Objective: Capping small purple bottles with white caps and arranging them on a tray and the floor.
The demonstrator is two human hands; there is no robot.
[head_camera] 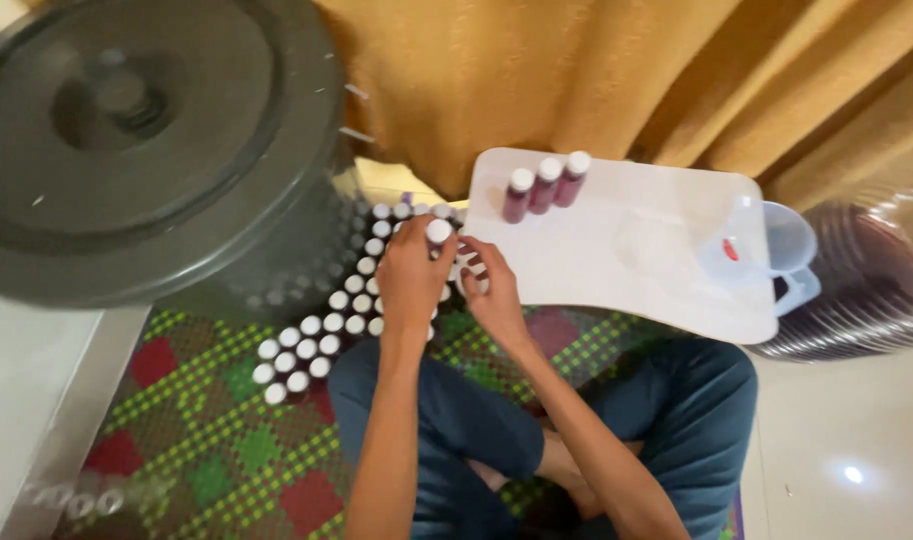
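Note:
My left hand (409,272) is closed around a small dark-purple bottle with a white cap (438,232), held just above a cluster of several white-capped bottles (322,330) standing on the woven mat. Right beside it, my right hand (489,290) has its fingers curled at the near left corner of a white tray (637,250); whether it holds a bottle I cannot tell. Three more capped purple bottles (547,185) stand in a row at the tray's far left edge.
A big grey lidded bin (147,140) fills the upper left, touching the bottle cluster. A clear plastic jug (792,250) sits at the tray's right end. Mustard curtains (617,80) hang behind. The red-and-green mat (217,440) lies under my crossed legs.

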